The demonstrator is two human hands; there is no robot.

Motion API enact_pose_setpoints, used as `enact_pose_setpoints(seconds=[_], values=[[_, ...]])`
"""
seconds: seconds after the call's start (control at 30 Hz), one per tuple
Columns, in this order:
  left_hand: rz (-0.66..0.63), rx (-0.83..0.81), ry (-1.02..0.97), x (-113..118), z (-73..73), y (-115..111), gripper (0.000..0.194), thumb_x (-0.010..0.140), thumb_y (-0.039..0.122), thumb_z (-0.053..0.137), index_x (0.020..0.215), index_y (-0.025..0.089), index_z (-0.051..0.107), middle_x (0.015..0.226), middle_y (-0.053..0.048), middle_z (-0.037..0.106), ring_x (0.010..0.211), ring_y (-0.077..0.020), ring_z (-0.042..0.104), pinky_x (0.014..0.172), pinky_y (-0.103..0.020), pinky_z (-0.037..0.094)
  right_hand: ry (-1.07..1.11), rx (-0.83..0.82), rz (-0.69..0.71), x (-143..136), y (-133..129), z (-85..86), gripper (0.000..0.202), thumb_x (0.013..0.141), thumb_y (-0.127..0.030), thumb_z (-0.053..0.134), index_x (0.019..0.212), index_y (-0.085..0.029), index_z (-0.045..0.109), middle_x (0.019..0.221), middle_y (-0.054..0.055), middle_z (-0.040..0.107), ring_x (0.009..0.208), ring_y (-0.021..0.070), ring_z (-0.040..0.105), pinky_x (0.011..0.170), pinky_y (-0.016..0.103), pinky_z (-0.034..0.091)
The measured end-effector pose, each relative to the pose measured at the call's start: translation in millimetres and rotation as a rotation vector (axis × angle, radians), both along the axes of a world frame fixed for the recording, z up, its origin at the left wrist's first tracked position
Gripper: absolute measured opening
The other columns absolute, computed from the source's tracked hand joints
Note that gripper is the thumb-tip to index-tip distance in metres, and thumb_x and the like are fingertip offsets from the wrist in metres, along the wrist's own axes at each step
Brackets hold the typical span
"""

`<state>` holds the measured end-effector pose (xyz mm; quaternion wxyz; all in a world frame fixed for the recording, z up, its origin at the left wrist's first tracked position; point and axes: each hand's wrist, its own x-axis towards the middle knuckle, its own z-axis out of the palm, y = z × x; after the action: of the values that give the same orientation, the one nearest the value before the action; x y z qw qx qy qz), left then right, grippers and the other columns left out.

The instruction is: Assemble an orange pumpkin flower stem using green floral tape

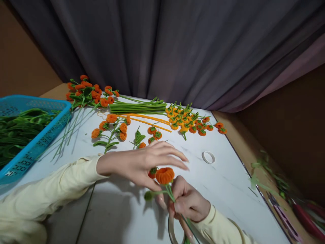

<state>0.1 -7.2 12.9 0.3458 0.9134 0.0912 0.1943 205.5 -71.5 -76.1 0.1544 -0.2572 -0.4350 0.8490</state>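
Fingers pressed together, my right hand grips the green stem of an orange flower near the front of the table. A roll of tape hangs just below that hand. My left hand reaches over from the left with its fingers spread, its thumb beside the stem and a green bud. Another orange bloom shows partly behind the held flower, close under the left palm.
A blue basket of green leaves stands at the left. Orange flowers, green stems and yellow blooms lie along the back. A white ring lies right of centre; pink-handled pliers lie at the right edge.
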Motion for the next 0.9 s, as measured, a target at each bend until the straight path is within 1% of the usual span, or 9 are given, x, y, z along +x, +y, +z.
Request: enact_pose_setpoints(seconds=[0.07,0.1,0.2,0.3,0.43,0.57,0.67,0.77,0.9], values=[[0.033,-0.122,0.091,-6.9,-2.6,10.8,0.068,0.075,0.028,0.066,0.135,0.019,0.037,0.137,-0.014,0.045,0.124,-0.0264,0.04,0.102,-0.037,0.031,0.02,-0.038,-0.072,6.6,10.1,10.5,0.035,0.068,-0.042,0.071,0.064,-0.007,0.069,0.029,-0.005,0.044,0.018,0.0027,0.027,0.024,0.017,0.009],[0.052,-0.194,0.157,-10.8,-3.6,15.4,0.07,0.074,0.028,0.066,0.137,0.019,0.036,0.137,-0.013,0.045,0.122,-0.0263,0.043,0.099,-0.035,0.034,0.028,-0.057,-0.104,9.0,14.6,15.1,0.031,0.07,-0.037,0.071,0.066,-0.007,0.07,0.029,-0.005,0.044,0.018,0.0026,0.027,0.024,0.017,0.008],[0.046,-0.389,0.252,-21.0,-5.9,24.4,0.062,0.077,0.024,0.059,0.136,0.022,0.039,0.133,-0.008,0.05,0.116,-0.0237,0.049,0.092,-0.028,0.04,-0.064,-0.015,-0.128,12.0,23.5,24.5,0.027,0.074,-0.033,0.07,0.071,-0.006,0.072,0.033,-0.003,0.051,0.019,0.0016,0.028,0.024,0.016,0.007],[0.027,-0.478,0.199,-23.9,-8.8,27.5,0.059,0.077,0.022,0.056,0.134,0.022,0.043,0.132,-0.006,0.052,0.116,-0.0242,0.049,0.092,-0.027,0.04,-0.131,0.025,-0.158,10.3,25.3,26.5,0.028,0.074,-0.034,0.071,0.072,-0.005,0.071,0.035,-0.003,0.053,0.02,0.0015,0.03,0.024,0.015,0.008],[0.144,-0.448,0.182,-17.4,-12.5,25.8,0.048,0.079,0.026,0.059,0.127,0.02,0.053,0.112,-0.006,0.065,0.097,-0.0214,0.059,0.08,-0.023,0.042,-0.126,0.023,-0.207,6.3,24.1,23.2,0.029,0.072,-0.037,0.072,0.072,-0.008,0.067,0.028,-0.008,0.044,0.02,0.0035,0.033,0.024,0.014,0.017],[0.177,-0.392,0.156,-10.7,-13.0,23.4,0.039,0.083,0.022,0.056,0.121,0.015,0.057,0.093,-0.006,0.069,0.077,-0.0145,0.061,0.072,-0.02,0.042,-0.138,0.0,-0.192,4.4,24.9,19.4,0.031,0.073,-0.039,0.07,0.069,-0.009,0.064,0.039,-0.001,0.059,0.02,0.0014,0.031,0.023,0.014,0.007],[0.17,-0.373,0.155,-9.9,-12.0,23.5,0.037,0.084,0.02,0.056,0.119,0.013,0.058,0.095,-0.007,0.069,0.078,-0.0137,0.06,0.072,-0.019,0.042,-0.156,-0.01,-0.202,3.6,25.7,16.4,0.031,0.073,-0.038,0.071,0.065,-0.009,0.063,0.035,-0.002,0.055,0.02,0.0023,0.032,0.024,0.015,0.007],[0.188,-0.363,0.187,-10.2,-11.3,23.4,0.039,0.083,0.024,0.059,0.121,0.016,0.057,0.101,-0.007,0.067,0.084,-0.0149,0.06,0.074,-0.02,0.041,-0.153,-0.02,-0.282,1.3,24.7,14.8,0.03,0.069,-0.037,0.075,0.063,-0.01,0.062,0.029,-0.008,0.045,0.021,0.0029,0.033,0.025,0.014,0.014],[0.21,-0.369,0.233,-7.3,-15.8,20.1,0.049,0.077,0.036,0.067,0.121,0.022,0.054,0.105,-0.004,0.063,0.091,-0.0167,0.057,0.077,-0.021,0.04,-0.143,-0.04,-0.373,-1.8,21.9,15.0,0.03,0.063,-0.036,0.079,0.06,-0.011,0.061,0.033,-0.008,0.046,0.024,0.0038,0.038,0.025,0.014,0.019]])
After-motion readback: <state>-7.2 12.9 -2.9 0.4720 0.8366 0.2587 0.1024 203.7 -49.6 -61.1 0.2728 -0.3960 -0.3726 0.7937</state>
